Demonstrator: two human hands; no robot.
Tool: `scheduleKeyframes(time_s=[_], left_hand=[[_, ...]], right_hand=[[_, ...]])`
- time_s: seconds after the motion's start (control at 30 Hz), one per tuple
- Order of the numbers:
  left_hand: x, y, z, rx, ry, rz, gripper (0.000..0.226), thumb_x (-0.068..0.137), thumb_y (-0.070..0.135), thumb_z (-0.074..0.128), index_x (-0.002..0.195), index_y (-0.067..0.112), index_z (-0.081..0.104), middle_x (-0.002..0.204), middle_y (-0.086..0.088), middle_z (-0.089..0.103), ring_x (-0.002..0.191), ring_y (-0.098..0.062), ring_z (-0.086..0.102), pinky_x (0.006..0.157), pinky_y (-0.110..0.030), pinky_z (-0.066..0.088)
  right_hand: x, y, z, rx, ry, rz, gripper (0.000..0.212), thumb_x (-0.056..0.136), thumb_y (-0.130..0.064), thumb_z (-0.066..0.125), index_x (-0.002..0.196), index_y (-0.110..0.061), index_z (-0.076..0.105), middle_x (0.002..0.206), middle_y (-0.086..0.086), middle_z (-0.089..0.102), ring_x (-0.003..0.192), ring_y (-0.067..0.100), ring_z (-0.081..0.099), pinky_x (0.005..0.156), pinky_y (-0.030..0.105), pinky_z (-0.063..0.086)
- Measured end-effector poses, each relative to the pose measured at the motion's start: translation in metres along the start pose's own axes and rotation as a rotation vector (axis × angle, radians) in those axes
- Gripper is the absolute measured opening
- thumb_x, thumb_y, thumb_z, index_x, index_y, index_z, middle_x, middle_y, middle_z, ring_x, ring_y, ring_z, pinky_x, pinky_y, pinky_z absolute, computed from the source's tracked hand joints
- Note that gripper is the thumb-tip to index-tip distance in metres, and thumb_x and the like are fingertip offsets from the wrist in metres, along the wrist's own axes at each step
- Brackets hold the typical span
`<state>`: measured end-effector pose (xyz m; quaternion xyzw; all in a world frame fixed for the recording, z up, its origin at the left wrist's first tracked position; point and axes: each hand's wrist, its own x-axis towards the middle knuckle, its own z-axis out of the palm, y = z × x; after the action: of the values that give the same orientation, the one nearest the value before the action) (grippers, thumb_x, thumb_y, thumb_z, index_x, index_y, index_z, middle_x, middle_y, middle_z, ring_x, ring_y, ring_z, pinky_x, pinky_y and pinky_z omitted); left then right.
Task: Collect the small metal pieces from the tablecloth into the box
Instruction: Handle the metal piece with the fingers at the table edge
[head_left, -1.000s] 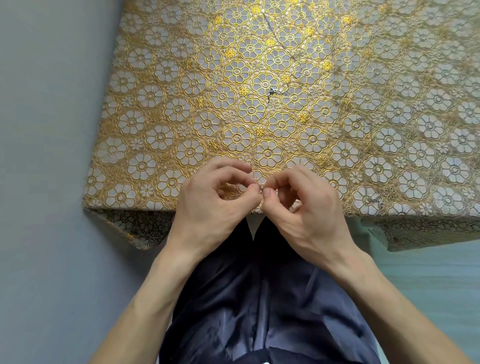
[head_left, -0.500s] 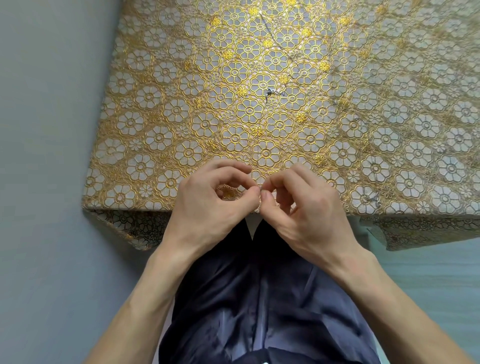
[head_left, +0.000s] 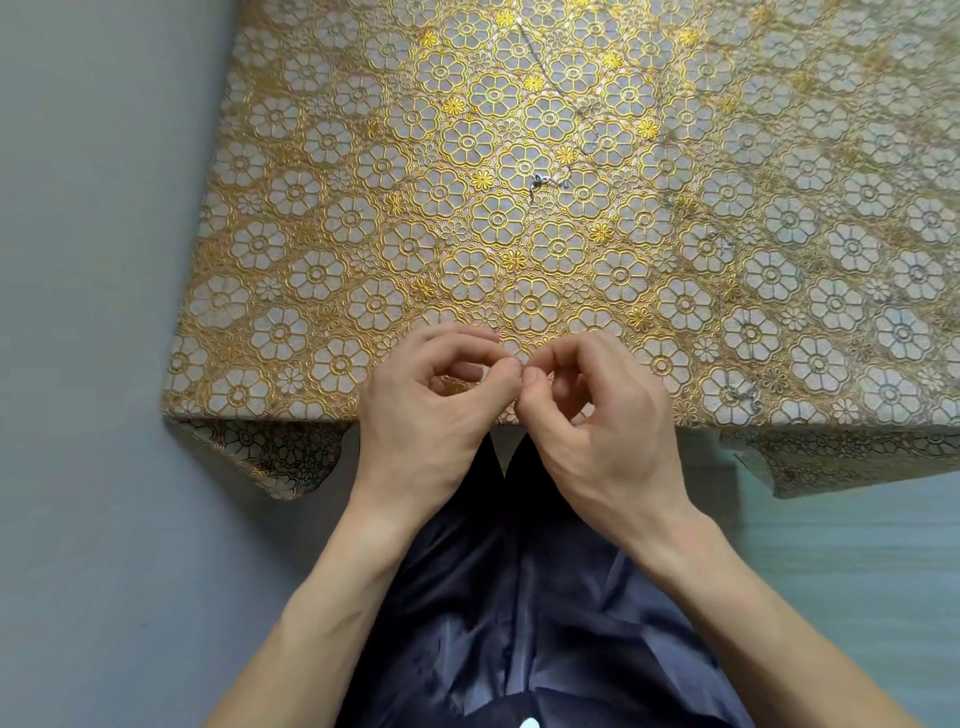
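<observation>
My left hand (head_left: 431, 410) and my right hand (head_left: 597, 415) meet at the near edge of the gold flower-patterned tablecloth (head_left: 322, 218). Thumb and forefinger of each hand pinch together at the same spot, on something tiny that the fingertips almost hide. A small silvery metal piece (head_left: 540, 183) lies on the cloth farther out, in the middle. Another small metal piece (head_left: 748, 396) lies near the front edge to the right of my right hand. A thin silvery strand (head_left: 531, 49) runs across the cloth at the far side. No box is in view.
The table's left edge borders a plain grey floor (head_left: 93, 364). The cloth's corners hang down at the front left (head_left: 270, 457) and front right (head_left: 831, 462). My dark trousers (head_left: 519, 623) fill the space under my forearms.
</observation>
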<state>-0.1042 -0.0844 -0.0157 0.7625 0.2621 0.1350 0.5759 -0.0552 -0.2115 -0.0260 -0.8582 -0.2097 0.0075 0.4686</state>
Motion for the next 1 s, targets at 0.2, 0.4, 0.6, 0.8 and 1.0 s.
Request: scheduleKeyframes(time_s=[0.2, 0.4, 0.6, 0.8, 1.0], left_hand=[[-0.001, 0.001, 0.003, -0.144, 0.018, -0.123, 0.002, 0.071, 0.036, 0.076, 0.071, 0.034, 0.076, 0.082, 0.012, 0.071, 0.070, 0.002, 0.063, 0.070, -0.017, 0.046], [-0.001, -0.001, -0.004, -0.108, -0.035, -0.136, 0.023, 0.066, 0.049, 0.067, 0.075, 0.029, 0.074, 0.084, 0.010, 0.072, 0.071, -0.004, 0.063, 0.070, -0.026, 0.052], [0.002, 0.000, -0.010, -0.156, -0.030, -0.151, 0.011, 0.074, 0.034, 0.072, 0.076, 0.024, 0.072, 0.069, 0.009, 0.068, 0.068, -0.009, 0.058, 0.065, -0.018, 0.046], [0.000, 0.003, -0.016, 0.101, -0.132, -0.009, 0.009, 0.079, 0.041, 0.070, 0.083, 0.034, 0.073, 0.088, 0.017, 0.071, 0.072, -0.003, 0.064, 0.064, -0.019, 0.045], [0.000, 0.007, -0.019, 0.313, -0.170, 0.212, 0.003, 0.081, 0.032, 0.077, 0.083, 0.031, 0.077, 0.101, 0.014, 0.068, 0.081, -0.007, 0.064, 0.065, -0.007, 0.038]], right_hand=[[-0.006, 0.002, 0.005, -0.037, 0.083, -0.065, 0.010, 0.089, -0.022, 0.061, 0.088, -0.013, 0.063, 0.081, -0.011, 0.049, 0.067, 0.003, 0.043, 0.066, 0.005, 0.034], [-0.008, 0.005, 0.003, -0.004, 0.064, -0.082, 0.011, 0.090, -0.021, 0.061, 0.090, -0.010, 0.065, 0.083, -0.010, 0.050, 0.068, 0.000, 0.043, 0.065, 0.004, 0.035], [-0.007, 0.007, -0.002, 0.072, 0.060, -0.028, 0.003, 0.087, -0.011, 0.068, 0.089, -0.012, 0.066, 0.083, -0.017, 0.050, 0.071, -0.002, 0.050, 0.059, 0.004, 0.035], [-0.007, 0.011, -0.007, 0.053, 0.033, -0.074, 0.003, 0.088, -0.011, 0.069, 0.087, -0.011, 0.066, 0.081, -0.010, 0.053, 0.067, 0.003, 0.051, 0.060, 0.004, 0.035], [-0.005, 0.016, -0.011, -0.031, -0.014, -0.178, 0.004, 0.089, -0.014, 0.068, 0.089, -0.010, 0.068, 0.082, -0.007, 0.052, 0.062, 0.007, 0.049, 0.057, 0.009, 0.041]])
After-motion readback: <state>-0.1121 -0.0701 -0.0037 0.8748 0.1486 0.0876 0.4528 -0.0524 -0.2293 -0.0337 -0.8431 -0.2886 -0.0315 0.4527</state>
